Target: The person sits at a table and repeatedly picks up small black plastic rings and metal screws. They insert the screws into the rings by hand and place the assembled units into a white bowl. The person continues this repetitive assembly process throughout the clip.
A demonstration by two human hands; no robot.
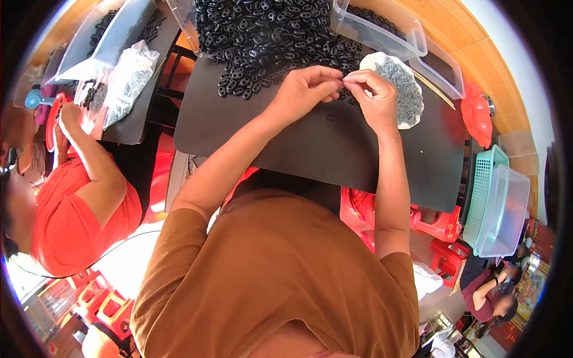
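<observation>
My left hand (303, 95) and my right hand (375, 98) meet above the dark table (286, 146), thumbs and forefingers pinched close together. Whatever lies between the fingertips is too small to make out. Just beyond my left hand spreads a large heap of black oval pieces with two holes each (268, 33); its near edge thins into loose single pieces. Beside my right hand, to its right, a white scalloped bowl (413, 120) holds many tiny grey, translucent bits (401, 89).
Clear plastic bins (382, 30) border the heap. Thin sticks (439, 92) and a red scalloped dish (477, 113) lie at the right. Green and clear baskets (486, 197) stand beyond the table's right end. At left, a person in red (83, 215) works at another table with a plastic bag (131, 80).
</observation>
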